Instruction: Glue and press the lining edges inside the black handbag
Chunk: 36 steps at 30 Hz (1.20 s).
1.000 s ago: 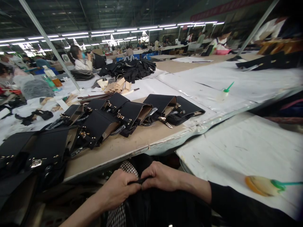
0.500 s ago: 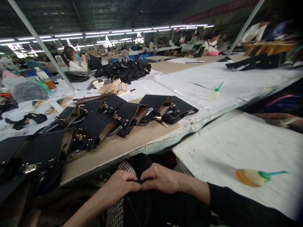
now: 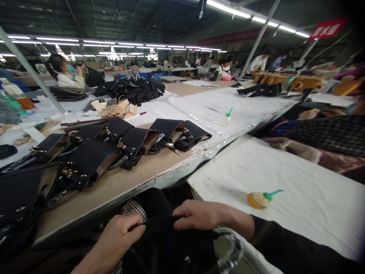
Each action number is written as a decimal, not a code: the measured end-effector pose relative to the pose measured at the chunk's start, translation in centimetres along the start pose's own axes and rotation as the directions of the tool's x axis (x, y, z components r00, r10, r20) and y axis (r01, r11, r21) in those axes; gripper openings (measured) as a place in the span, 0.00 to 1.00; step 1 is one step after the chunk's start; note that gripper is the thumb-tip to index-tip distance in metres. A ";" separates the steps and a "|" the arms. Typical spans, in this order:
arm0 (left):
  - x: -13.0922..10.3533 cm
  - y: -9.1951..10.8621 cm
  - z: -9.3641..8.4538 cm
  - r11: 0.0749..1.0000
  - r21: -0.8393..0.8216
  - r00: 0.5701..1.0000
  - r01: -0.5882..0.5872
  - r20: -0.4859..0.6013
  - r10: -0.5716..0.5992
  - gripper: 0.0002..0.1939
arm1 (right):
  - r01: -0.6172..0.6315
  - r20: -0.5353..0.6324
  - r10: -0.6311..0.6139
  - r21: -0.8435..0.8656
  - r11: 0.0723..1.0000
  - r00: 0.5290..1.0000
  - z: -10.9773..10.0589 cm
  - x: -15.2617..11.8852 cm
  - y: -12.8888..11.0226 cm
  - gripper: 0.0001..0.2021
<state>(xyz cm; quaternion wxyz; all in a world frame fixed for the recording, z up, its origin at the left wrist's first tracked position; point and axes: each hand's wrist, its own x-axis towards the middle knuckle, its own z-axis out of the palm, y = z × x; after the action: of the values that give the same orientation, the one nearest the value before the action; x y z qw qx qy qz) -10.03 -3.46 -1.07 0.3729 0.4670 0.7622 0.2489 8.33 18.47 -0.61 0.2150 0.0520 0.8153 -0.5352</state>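
On my lap lies a black bag [image 3: 171, 243] with a small gold fitting on its face. My left hand [image 3: 121, 232] pinches the bag's upper edge at its left end, thumb on top. Farther right along the same edge, my right hand [image 3: 196, 215] grips it between thumb and fingers. A plastic-wrapped handle [image 3: 230, 249] curves out at the bag's right side. Both hands are closed, a short stretch of black edge between them. The bag's lower part runs out of view.
Several black bags with gold clasps [image 3: 137, 142] lie along the table's brown edge [image 3: 142, 179]. A glue bottle [image 3: 259, 199] with a green nozzle rests on the white surface to the right; another green-nozzled bottle [image 3: 229, 113] stands farther back. A co-worker [image 3: 68, 74] sits at far left.
My hands have moved apart along the bag's edge, from nearly touching to a gap. The bag's face and wrapped handle now show more. My view has turned to the right.
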 end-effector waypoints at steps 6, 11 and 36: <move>0.0 -1.2 -0.2 0.996 -0.091 0.998 -0.018 0.057 0.024 0.19 | -0.082 -0.167 0.169 0.433 0.898 0.971 2.6 -5.1 2.1 0.14; 0.5 -1.1 -0.2 0.995 -0.095 0.993 -0.007 0.115 0.018 0.20 | -0.035 -0.281 0.206 0.512 0.858 0.937 4.9 -6.3 3.2 0.15; 0.5 -1.1 -0.4 0.999 -0.036 0.983 0.030 0.180 -0.023 0.22 | 0.148 -0.513 -0.014 0.222 0.964 0.858 7.1 -7.0 2.7 0.19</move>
<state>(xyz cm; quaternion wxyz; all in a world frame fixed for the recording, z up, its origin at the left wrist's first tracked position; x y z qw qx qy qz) -11.05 -3.49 -1.79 0.4523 0.4700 0.7267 0.2155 17.56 14.24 -2.48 -0.0381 0.1832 0.7693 -0.6108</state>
